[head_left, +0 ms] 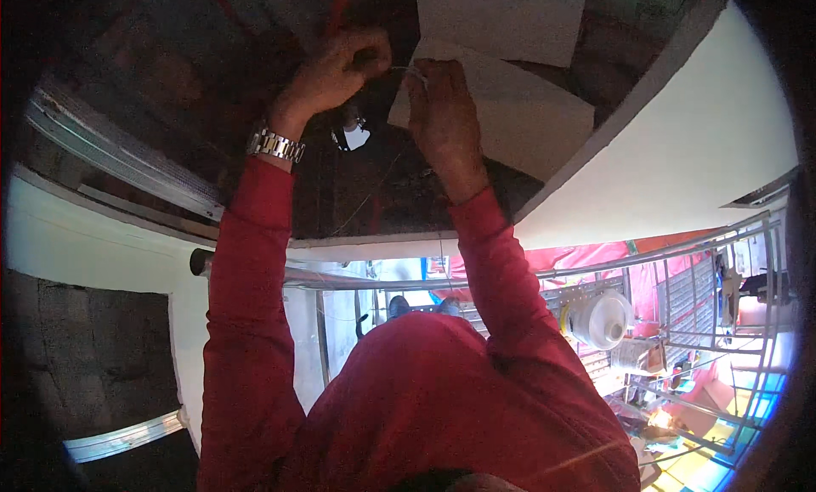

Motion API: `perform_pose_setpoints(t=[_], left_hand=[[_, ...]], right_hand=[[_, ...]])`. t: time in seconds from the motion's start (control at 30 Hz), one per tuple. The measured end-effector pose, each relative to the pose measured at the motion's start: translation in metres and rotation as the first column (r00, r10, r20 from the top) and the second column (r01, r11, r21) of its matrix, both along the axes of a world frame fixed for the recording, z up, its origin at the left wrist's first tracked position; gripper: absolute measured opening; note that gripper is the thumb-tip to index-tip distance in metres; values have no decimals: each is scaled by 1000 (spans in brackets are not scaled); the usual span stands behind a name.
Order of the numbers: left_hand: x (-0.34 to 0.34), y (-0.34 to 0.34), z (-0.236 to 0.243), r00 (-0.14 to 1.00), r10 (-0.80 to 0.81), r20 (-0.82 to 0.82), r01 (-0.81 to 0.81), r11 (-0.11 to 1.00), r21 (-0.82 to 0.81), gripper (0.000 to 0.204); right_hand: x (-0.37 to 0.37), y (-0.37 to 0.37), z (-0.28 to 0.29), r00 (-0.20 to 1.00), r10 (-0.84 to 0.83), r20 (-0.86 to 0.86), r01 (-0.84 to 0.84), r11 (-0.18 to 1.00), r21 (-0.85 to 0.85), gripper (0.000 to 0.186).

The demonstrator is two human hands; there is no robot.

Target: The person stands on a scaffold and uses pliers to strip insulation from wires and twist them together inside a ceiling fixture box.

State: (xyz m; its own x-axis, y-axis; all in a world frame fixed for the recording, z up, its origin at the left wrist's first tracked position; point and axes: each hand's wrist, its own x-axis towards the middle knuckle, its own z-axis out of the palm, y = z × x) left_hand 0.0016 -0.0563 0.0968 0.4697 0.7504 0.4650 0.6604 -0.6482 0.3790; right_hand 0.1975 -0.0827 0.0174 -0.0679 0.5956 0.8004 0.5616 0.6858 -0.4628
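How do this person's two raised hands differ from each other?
The left hand has a silver metal-band watch at its wrist; the right hand has none. The left hand slants up toward the right of the picture, while the right hand points more nearly straight up. Both come out of red sleeves, and a thin pale strand shows between their fingertips.

Both red-sleeved arms point(248, 322) stretch ahead, left hand point(344, 67) and right hand point(444, 118) near but apart, each pinching.
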Motion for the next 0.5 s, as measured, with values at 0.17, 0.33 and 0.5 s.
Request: perform_pose_setpoints(t=[0.17,0.33,0.5], left_hand=[[-1,1,2,999,-40,11,40,999,24,18],[0,-3,4,998,47,-50,-44,998,54,16],[1,3,-3,999,21,-42,-18,998,60,17]], right_hand=[[7,8,1,992,-53,116,43,996,81,22],[2,1,7,992,-66,-109,66,998,-4,17],[9,10,1,998,16,55,-19,997,68,13]])
